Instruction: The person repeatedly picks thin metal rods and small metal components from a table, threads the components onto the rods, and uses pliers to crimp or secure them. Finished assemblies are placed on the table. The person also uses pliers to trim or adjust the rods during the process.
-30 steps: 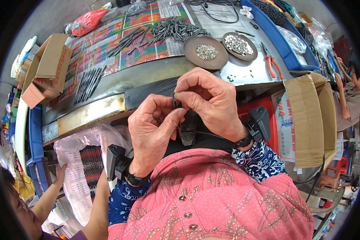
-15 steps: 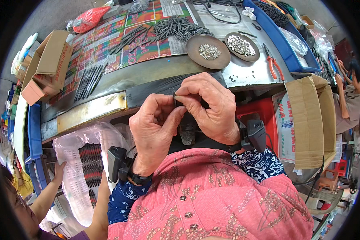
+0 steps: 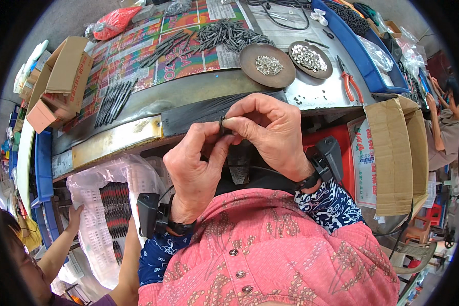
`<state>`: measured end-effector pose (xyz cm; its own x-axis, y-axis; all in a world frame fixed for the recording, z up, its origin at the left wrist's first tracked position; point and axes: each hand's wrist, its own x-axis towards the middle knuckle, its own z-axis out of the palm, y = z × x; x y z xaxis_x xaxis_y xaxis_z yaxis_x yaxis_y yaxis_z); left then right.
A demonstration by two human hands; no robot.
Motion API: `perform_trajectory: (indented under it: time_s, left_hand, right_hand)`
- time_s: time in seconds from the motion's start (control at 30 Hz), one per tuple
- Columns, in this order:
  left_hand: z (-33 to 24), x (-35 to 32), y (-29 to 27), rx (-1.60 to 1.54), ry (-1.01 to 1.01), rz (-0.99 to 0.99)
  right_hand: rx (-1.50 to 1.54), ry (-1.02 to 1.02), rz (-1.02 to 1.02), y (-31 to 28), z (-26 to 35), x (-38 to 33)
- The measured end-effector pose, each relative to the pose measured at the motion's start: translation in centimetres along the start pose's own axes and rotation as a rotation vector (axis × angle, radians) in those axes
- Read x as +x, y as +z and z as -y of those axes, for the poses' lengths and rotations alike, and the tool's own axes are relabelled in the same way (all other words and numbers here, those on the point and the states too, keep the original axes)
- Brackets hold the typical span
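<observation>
Hands meet just off the bench's (image 3: 137, 133) near edge: left hand (image 3: 195, 164) and right hand (image 3: 271, 131) both pinch one small dark part (image 3: 222, 122). Beyond, two round dishes (image 3: 266, 65) of metal bits sit near the bench's right edge, one pair of red pliers (image 3: 350, 84) beside them.

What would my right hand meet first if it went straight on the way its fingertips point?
Probably the left hand: the right hand points leftward, pinching a small dark part with it.
</observation>
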<state>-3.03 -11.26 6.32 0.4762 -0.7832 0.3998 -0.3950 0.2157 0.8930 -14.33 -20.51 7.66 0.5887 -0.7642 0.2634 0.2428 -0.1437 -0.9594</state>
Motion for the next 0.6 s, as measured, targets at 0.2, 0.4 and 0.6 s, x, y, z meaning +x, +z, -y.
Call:
perform_trajectory:
  time_s: [0.2, 0.4, 0.6]
  left_hand:
    - [0.4, -0.1, -0.2, 0.160, 0.084, -0.030]
    - [0.9, -0.1, -0.3, 0.215, 0.140, -0.057]
    - [1.3, -0.1, -0.2, 0.249, 0.182, -0.086]
  right_hand:
    - [-0.203, -0.157, -0.030, 0.3, -0.4, 0.2]
    - [-0.265, -0.175, -0.049, 0.5, -0.6, 0.1]
    - [-0.197, -0.133, -0.011, 0.5, -0.4, 0.3]
